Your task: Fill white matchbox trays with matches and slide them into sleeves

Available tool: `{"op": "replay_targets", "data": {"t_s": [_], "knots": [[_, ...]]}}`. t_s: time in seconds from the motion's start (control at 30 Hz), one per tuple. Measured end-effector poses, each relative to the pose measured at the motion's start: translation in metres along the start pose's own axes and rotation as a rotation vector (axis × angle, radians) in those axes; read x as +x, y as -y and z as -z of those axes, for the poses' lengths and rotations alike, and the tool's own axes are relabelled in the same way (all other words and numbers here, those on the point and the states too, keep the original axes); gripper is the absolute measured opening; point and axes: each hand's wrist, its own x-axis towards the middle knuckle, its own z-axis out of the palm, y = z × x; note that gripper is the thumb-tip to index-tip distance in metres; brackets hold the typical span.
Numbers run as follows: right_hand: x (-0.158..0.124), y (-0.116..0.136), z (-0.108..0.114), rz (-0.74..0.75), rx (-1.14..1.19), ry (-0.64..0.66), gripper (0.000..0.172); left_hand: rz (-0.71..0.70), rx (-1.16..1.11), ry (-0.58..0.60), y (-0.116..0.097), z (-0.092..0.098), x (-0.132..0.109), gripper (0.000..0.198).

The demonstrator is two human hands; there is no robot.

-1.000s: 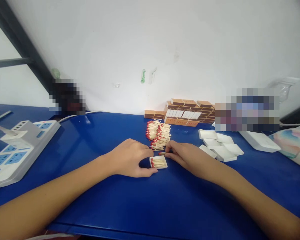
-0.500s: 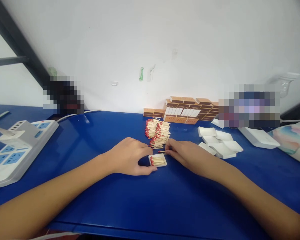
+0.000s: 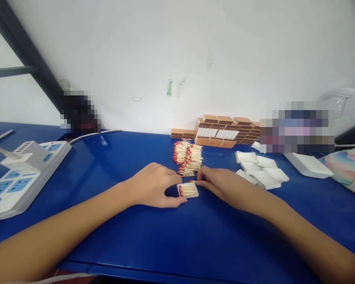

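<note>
A small white matchbox tray [image 3: 197, 193] lies on the blue table, with red-tipped matches [image 3: 187, 191] side by side in it, heads to the left. My left hand [image 3: 157, 185] steadies the tray from its left, thumb along the near side and fingers at the far side. Just beyond the tray's far right corner, my right hand [image 3: 214, 182] pinches a few matches [image 3: 193, 181] between thumb and fingers, red heads pointing left. Exactly how many is too small to make out. A large heap of matches [image 3: 189, 156] lies behind both hands.
Brown matchboxes [image 3: 214, 141] are stacked against the wall. Several white trays [image 3: 262, 173] lie loosely to the right, near a white box [image 3: 309, 167]. On the left sits a power strip [image 3: 17, 181] with a plugged-in adapter [image 3: 26, 156]. The table's front edge [image 3: 136, 272] is near me.
My right hand has brought the pinched matches slightly nearer the tray's far edge. My left hand stays at the tray. The whole view has shifted slightly.
</note>
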Motion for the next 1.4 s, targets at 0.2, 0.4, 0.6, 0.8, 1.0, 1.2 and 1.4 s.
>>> {"op": "replay_targets", "data": {"t_s": [0.2,0.4,0.6,0.8,1.0,1.2,1.4], "knots": [[-0.006,0.001,0.008,0.020,0.006,-0.103,0.016,-0.003,0.014,-0.003,-0.001,0.000,0.001,0.036],[-0.013,0.021,0.002,0.066,-0.025,-0.040,0.012,-0.009,0.023,-0.019,-0.001,-0.002,0.001,0.039],[-0.008,0.031,-0.012,0.019,-0.113,0.012,0.010,-0.012,0.027,-0.044,-0.002,-0.005,0.000,0.037],[-0.010,0.028,-0.005,0.073,-0.032,-0.020,0.011,-0.007,0.028,-0.042,-0.002,-0.005,-0.001,0.036],[-0.005,0.012,-0.003,0.110,-0.032,-0.227,0.011,0.002,-0.044,-0.018,-0.005,-0.005,0.000,0.035],[0.010,0.001,-0.018,0.192,0.002,-0.278,0.024,0.006,-0.082,-0.008,-0.009,-0.007,0.000,0.034],[0.016,0.005,-0.024,0.177,0.023,-0.298,0.015,-0.005,-0.098,-0.006,-0.009,-0.010,0.000,0.034]]}}
